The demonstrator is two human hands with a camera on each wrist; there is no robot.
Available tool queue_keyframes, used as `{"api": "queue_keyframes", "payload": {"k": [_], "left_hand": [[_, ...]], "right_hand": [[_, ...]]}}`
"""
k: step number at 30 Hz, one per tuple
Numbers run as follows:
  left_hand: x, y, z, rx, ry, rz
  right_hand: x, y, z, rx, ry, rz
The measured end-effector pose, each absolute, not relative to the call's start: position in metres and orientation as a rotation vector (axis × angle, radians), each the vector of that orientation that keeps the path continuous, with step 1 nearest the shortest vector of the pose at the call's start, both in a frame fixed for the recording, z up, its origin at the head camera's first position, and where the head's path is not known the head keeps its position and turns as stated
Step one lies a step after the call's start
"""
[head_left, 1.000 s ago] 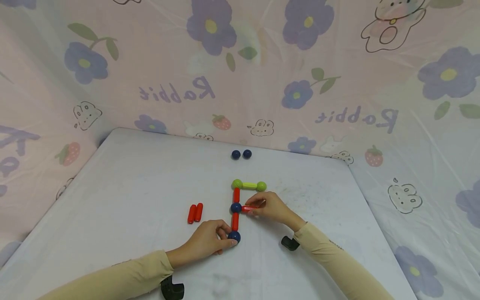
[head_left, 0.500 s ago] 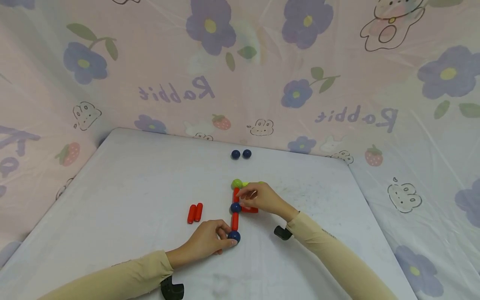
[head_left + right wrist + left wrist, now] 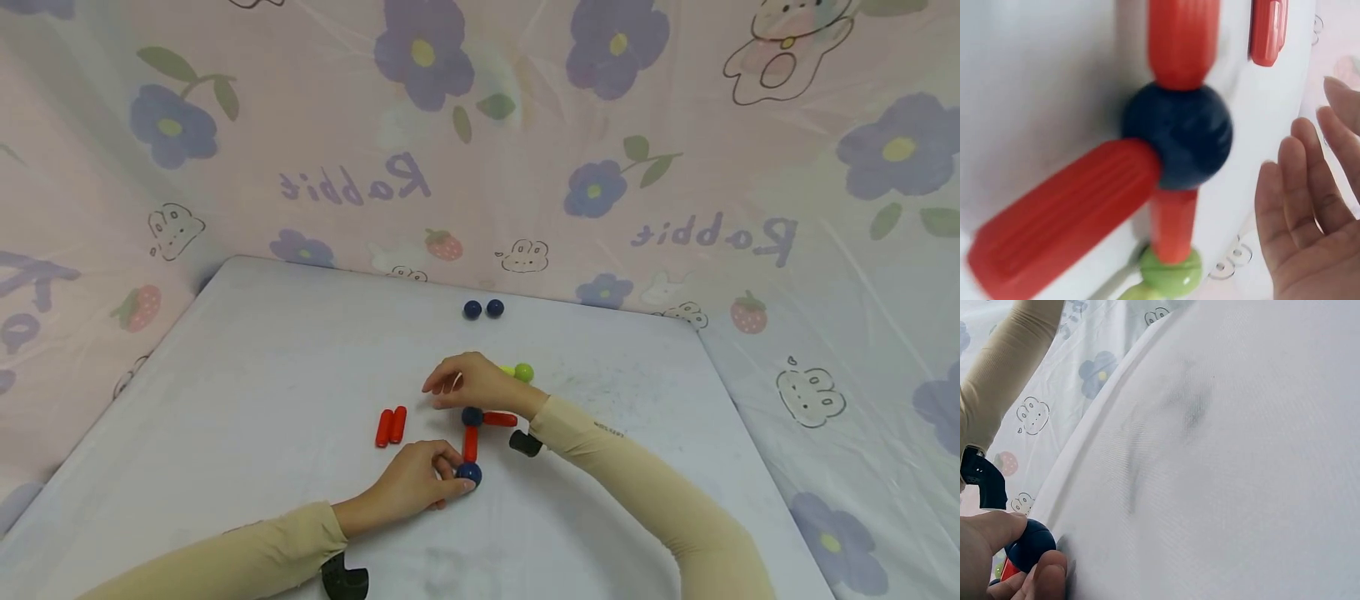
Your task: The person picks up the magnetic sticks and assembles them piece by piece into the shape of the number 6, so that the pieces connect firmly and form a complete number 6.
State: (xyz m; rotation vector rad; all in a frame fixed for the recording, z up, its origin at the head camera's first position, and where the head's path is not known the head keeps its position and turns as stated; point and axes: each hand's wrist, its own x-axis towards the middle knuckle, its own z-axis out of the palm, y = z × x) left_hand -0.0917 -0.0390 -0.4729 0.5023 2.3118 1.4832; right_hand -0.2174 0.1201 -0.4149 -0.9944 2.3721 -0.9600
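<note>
My left hand (image 3: 414,477) pinches the dark blue ball (image 3: 468,474) at the near end of a ball-and-stick build; the left wrist view shows thumb and fingers on that blue ball (image 3: 1030,545). A red stick (image 3: 471,444) joins it to a middle blue ball (image 3: 1179,134). From there one red stick (image 3: 500,419) points right and another red stick (image 3: 1174,225) leads to a green ball (image 3: 1171,271). Above the build passes my right hand (image 3: 480,383), holding nothing, its fingers relaxed and pointing left. It hides part of the build in the head view.
Two loose red sticks (image 3: 391,426) lie side by side left of the build. Two blue balls (image 3: 483,308) sit near the table's back edge. Another green ball (image 3: 523,372) ends the yellow-green stick. Patterned cloth (image 3: 480,167) hangs behind the white table (image 3: 262,375).
My right hand has let go of the red stick on the right and moved left across the build. The left hand stays on the near blue ball.
</note>
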Motion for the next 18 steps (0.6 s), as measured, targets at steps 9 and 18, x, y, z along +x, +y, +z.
{"api": "queue_keyframes", "payload": {"k": [9,18], "left_hand": [[-0.092,-0.039,-0.475,0.509,2.318,1.482],[-0.092,-0.040,-0.476,0.517,2.331,1.486]], "right_hand": [[-0.225,0.090,-0.414,-1.106,2.275,-0.875],[-0.226,0.070,-0.418,-1.101,2.199,-0.793]]}}
